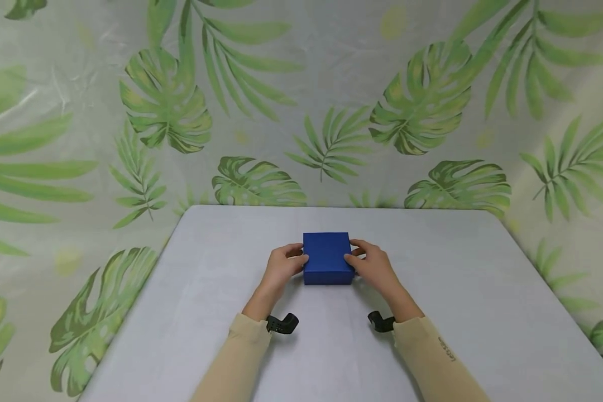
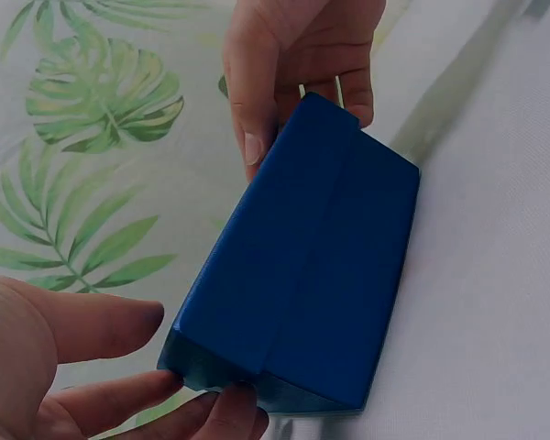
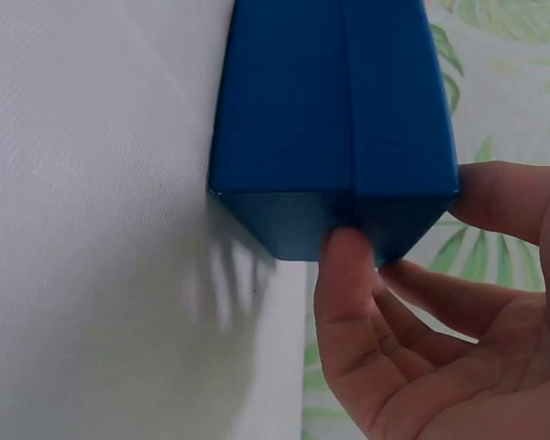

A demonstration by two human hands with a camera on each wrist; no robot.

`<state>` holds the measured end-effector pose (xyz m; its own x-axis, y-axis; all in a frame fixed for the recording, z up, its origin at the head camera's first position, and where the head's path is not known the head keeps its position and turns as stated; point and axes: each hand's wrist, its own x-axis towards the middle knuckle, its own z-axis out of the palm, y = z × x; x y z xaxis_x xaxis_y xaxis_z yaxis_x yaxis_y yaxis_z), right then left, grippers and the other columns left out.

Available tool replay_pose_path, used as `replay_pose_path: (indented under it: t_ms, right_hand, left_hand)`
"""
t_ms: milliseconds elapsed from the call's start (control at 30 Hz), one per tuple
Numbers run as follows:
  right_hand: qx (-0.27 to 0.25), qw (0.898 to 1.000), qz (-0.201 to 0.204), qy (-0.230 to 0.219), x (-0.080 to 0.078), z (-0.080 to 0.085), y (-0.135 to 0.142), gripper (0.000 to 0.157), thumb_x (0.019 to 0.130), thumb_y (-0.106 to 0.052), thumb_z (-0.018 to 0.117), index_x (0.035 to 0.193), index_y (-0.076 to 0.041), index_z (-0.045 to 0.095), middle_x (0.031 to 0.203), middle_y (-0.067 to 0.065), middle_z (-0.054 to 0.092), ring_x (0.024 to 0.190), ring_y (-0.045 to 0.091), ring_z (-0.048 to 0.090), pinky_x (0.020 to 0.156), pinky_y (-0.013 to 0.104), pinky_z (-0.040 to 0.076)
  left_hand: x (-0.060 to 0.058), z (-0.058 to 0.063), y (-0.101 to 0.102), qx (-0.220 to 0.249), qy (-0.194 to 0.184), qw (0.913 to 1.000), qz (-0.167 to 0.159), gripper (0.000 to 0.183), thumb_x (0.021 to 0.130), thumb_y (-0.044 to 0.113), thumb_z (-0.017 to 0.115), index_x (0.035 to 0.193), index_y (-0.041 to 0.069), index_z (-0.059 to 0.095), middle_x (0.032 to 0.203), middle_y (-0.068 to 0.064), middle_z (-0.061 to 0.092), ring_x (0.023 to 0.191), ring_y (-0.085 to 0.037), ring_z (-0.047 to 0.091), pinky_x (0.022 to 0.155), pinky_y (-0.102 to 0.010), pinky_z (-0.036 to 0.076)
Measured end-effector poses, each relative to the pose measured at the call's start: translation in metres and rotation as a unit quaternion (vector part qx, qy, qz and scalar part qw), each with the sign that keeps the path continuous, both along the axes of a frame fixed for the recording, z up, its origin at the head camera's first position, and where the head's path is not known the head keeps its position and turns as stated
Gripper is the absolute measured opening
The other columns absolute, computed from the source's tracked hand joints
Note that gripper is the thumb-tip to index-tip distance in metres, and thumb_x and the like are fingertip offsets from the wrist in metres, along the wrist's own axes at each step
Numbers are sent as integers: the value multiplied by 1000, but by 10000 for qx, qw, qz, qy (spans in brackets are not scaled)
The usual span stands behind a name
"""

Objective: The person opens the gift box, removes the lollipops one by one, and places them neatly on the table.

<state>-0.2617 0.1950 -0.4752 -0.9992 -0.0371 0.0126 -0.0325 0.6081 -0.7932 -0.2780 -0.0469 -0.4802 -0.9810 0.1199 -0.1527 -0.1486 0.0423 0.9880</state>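
Observation:
A blue lidded box [image 1: 326, 252] is between the two hands near the middle of the table, its lid seam running along the front side in both wrist views. At its left end, my left hand [image 1: 283, 268] holds it with the fingers against the end face and the thumb by the top edge. My right hand [image 1: 374, 267] grips the opposite end, thumb at the top edge and fingertips on the end face, as the right wrist view shows. Whether the box's underside touches the table cannot be told. Its inside is hidden by the lid.
A white-covered table [image 1: 221, 240] extends around the box. Behind it hangs a pale curtain [image 1: 331, 72] printed with green leaves, meeting the table's back edge. Each wrist wears a black strapped device [image 1: 283, 324].

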Motion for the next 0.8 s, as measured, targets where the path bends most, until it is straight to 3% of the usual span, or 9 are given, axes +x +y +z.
replay_pose_path:
  t_ms: [233, 433, 800]
  right_hand:
    - [-271, 9995, -29, -170, -1, -2, -1, 56, 98, -23, 67, 148, -8, 49, 116, 19, 65, 73, 19, 69, 66, 38, 60]
    - [-355, 9984, -11, -435, -3, -5, 1, 58, 98, -24, 67, 150, -9, 46, 116, 20, 64, 74, 20, 69, 67, 40, 60]
    - [-346, 9985, 41, -418, -5, -1, 3, 59, 98, -24, 66, 150, -7, 45, 117, 21, 64, 75, 21, 69, 67, 39, 60]
  left_hand:
    - [1, -2, -1, 146, 86, 9999, -28, 48, 89, 0, 70, 136, -5, 58, 129, -20, 63, 107, -25, 68, 89, -35, 56]
    - [1, -4, 0, 59, -27, 9999, 138, 44, 90, -1, 70, 132, -4, 62, 129, -19, 63, 103, -23, 69, 86, -34, 57]
    - [4, 4, 5, -215, 70, 9992, 321, 40, 91, 0, 70, 130, -2, 65, 126, -16, 65, 102, -21, 69, 84, -32, 58]
